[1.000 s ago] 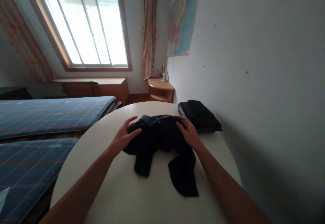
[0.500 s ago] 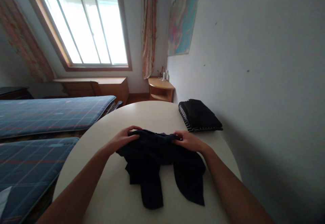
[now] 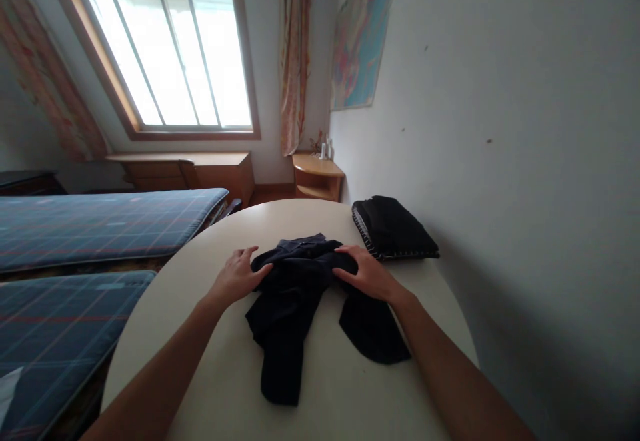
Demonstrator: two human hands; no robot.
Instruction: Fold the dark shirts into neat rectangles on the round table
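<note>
A dark navy shirt lies bunched on the round cream table, its collar area at the far side. One sleeve stretches toward me at the left; a rounded piece of cloth spreads out at the right. At the shirt's left edge is my left hand, thumb and fingers apart, the thumb touching the cloth. My right hand rests against the right side, fingers and thumb spread around a bulge of fabric without closing on it.
Folded black clothing with a white-patterned edge sits at the table's far right, close to the wall. Left of the table are plaid mattresses. A small corner shelf and a desk stand beyond.
The bunched shirt has shifted away from me and its collar area now shows on top. My fingers have loosened from the top edge and spread apart at its sides.
</note>
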